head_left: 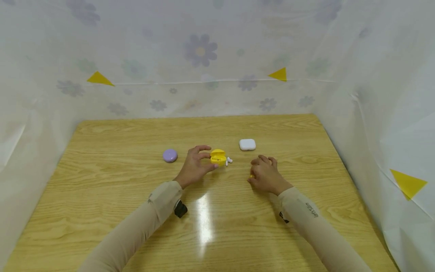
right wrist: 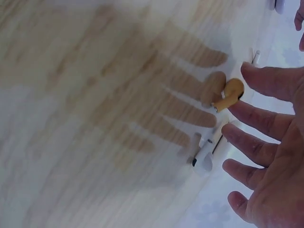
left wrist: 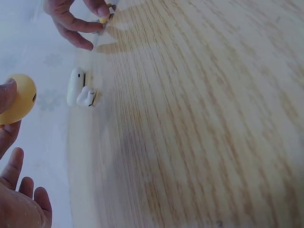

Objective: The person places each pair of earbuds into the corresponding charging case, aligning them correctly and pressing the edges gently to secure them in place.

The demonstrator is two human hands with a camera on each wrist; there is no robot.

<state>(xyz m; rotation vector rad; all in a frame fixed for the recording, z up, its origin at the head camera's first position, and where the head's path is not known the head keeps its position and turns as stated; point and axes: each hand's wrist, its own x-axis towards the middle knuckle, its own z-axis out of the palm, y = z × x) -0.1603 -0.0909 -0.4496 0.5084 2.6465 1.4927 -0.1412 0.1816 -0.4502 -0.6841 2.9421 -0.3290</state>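
Observation:
My left hand (head_left: 195, 166) grips a small yellow earbud case (head_left: 217, 158), its lid raised. In the left wrist view, thumb and a finger pinch the rounded case (left wrist: 23, 99), while the other fingers hang apart. A yellow earbud (right wrist: 232, 91) lies near the thumb and index fingertips of my right hand (right wrist: 270, 137). Those fingers are spread and fairly straight, with a narrow gap showing beside the thumb. Below it in that view rests a pale earbud (right wrist: 204, 159). From the head, the right hand (head_left: 266, 174) mostly covers this spot.
White earbuds (head_left: 229, 161) lie just right of the yellow case. Behind them sits a closed white case (head_left: 247, 144). A round purple case (head_left: 170, 155) is left of the left hand. The wooden table (head_left: 119, 189) meets flowered sheeting (head_left: 200, 51) at its back.

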